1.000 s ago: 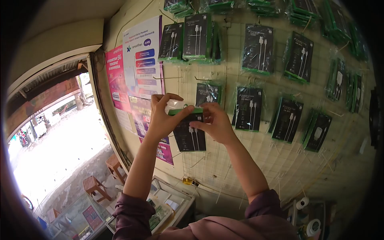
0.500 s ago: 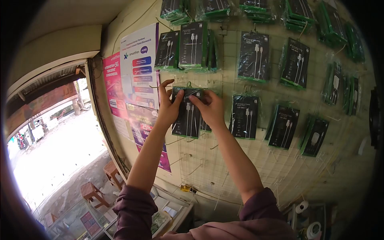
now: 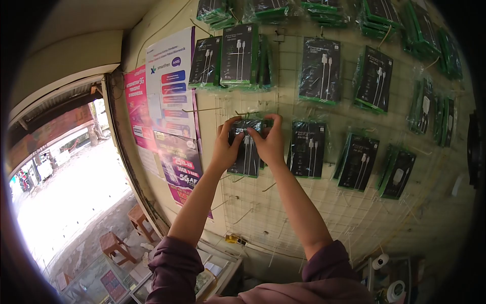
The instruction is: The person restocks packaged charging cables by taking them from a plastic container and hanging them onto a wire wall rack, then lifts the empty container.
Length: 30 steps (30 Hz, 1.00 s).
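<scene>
A black cable package with green edges [image 3: 246, 158] is upright against the wire grid, its front showing two white plugs. My left hand [image 3: 227, 144] grips its upper left part, thumb on the front. On the upper right part, my right hand [image 3: 269, 143] has its thumb pressed near the other thumb and fingers curled at the top edge. A metal hook [image 3: 249, 112] shows just above the package. Part of another package shows behind it at the right. To the right hangs a similar cable package [image 3: 308, 149].
More packages [image 3: 238, 55] hang above and to the right on the wire grid [image 3: 283, 202]. An empty hook [image 3: 201, 110] sticks out at the left, beside posters [image 3: 172, 81]. Below are a glass display case [image 3: 96, 283], wooden stools [image 3: 115, 245] and white rolls [image 3: 395, 291].
The held package has shifted slightly right along the grid. My left hand's fingers have closed in from spread to curled at its top. The view has turned a little.
</scene>
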Tool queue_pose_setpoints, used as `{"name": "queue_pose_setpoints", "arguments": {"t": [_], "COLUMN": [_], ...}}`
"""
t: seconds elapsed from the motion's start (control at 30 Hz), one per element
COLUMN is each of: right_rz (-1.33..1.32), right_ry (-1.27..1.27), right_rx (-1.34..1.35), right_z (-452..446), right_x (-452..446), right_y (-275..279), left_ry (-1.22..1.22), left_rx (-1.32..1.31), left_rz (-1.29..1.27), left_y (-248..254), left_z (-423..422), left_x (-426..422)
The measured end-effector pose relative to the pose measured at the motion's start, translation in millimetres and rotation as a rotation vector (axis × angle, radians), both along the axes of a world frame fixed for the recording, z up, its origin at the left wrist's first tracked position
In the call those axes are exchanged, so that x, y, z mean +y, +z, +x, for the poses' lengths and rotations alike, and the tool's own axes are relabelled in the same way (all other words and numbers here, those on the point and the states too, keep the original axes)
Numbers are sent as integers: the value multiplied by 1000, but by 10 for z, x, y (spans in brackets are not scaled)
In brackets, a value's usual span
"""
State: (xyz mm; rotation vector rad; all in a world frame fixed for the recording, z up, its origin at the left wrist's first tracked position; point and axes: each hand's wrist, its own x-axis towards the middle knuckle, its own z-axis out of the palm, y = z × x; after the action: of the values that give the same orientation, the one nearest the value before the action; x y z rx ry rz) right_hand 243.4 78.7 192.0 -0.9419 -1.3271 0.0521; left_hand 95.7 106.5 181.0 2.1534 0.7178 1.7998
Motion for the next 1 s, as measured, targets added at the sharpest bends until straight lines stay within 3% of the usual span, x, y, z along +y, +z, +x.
{"name": "queue_pose_setpoints", "arguments": {"t": [0.2,0.27,0.43,0.57,0.73,0.93,1.0], "right_rz": [32,78,157,236,99,-289,-441], "right_ry": [-176,-244,-429,-214,178,521,549], "right_rx": [-159,-219,-362,-366,-463,-582,-775], "right_z": [21,0,-215,-577,-1237,-2139,-2316], "right_x": [10,3,-288,-711,-1112,-1173,-1117], "right_y": [6,-61,-258,-593,-1480,-3097,-3701], "left_ry": [-26,200,113,199,343,613,651], "left_rx": [-27,109,-10,-15,-93,-263,-319], "left_rz": [50,152,16,-82,-321,-669,-921], "left_y": [-155,-239,-431,-830,-1736,-3482,-4057], "left_z": [165,157,-49,-553,-1417,-2430,-2611], "left_x": [230,240,-127,-548,-1113,-1783,-2005]}}
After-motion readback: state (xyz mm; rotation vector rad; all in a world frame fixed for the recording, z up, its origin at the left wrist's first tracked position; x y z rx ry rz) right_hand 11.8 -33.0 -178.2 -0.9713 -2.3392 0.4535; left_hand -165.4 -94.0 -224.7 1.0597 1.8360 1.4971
